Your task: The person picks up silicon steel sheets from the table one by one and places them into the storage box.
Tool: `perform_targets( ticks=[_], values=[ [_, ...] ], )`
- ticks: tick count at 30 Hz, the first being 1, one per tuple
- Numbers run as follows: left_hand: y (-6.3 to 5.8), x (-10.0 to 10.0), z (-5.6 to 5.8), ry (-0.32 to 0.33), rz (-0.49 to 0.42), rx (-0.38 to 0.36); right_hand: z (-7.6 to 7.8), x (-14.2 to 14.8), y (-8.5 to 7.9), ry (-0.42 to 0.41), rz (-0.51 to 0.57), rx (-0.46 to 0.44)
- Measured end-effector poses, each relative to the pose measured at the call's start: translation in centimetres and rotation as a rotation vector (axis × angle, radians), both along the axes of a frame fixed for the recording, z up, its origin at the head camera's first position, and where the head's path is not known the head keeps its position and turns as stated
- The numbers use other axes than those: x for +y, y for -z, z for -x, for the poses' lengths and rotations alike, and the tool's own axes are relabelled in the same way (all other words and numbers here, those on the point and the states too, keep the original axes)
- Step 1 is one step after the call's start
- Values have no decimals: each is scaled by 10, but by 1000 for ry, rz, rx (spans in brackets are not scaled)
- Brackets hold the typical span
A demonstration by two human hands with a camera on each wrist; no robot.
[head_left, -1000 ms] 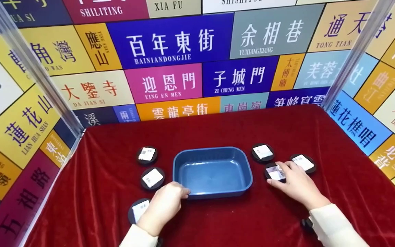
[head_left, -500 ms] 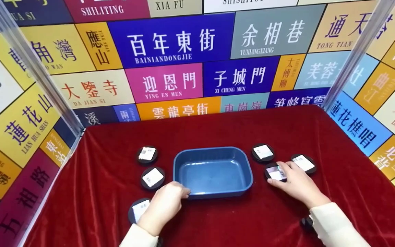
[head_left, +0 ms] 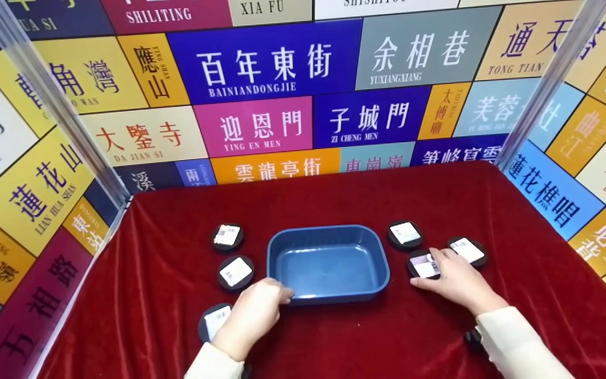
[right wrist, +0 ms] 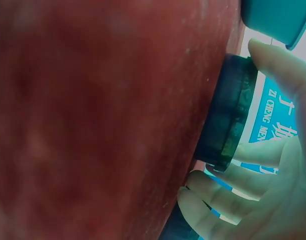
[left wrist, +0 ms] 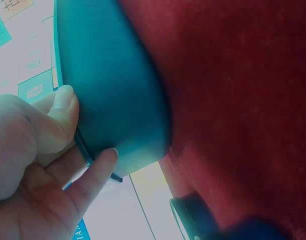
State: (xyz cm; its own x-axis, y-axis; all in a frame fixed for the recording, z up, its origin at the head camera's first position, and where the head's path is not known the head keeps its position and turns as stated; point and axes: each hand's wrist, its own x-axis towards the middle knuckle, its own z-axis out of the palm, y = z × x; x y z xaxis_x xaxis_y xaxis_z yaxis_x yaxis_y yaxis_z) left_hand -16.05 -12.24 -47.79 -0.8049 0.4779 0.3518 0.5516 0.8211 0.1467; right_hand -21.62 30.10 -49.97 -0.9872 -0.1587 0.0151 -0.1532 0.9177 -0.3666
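A blue rectangular plastic basin [head_left: 329,296] stands in the middle of the red cloth, with nothing in it. My left hand [head_left: 254,310] pinches its near left rim; in the left wrist view the thumb and fingers straddle the edge of the basin wall [left wrist: 108,85]. To the right of the basin, my right hand [head_left: 461,281] holds a round black tub [head_left: 423,266] with a pale label on its lid. In the right wrist view the tub [right wrist: 225,110] rests on the cloth, between the thumb on one side and the fingers on the other.
Another black labelled tub [head_left: 467,251] sits close beside the right hand's fingers, and one more tub [head_left: 404,234] lies behind. Left of the basin are three similar tubs, the nearest tub [head_left: 214,321] partly behind the left wrist. Sign-covered walls [head_left: 261,63] enclose the table.
The right thumb and index finger have shifted slightly at the tub. The left hand and basin stay put; the head view has moved a little.
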Motion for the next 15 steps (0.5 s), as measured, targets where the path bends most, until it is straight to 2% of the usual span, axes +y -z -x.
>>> perform_targets(
  ticks=[15],
  values=[
    [1, -1, 1, -1, 0, -16, 5, 1, -1, -15, -20, -69]
  ],
)
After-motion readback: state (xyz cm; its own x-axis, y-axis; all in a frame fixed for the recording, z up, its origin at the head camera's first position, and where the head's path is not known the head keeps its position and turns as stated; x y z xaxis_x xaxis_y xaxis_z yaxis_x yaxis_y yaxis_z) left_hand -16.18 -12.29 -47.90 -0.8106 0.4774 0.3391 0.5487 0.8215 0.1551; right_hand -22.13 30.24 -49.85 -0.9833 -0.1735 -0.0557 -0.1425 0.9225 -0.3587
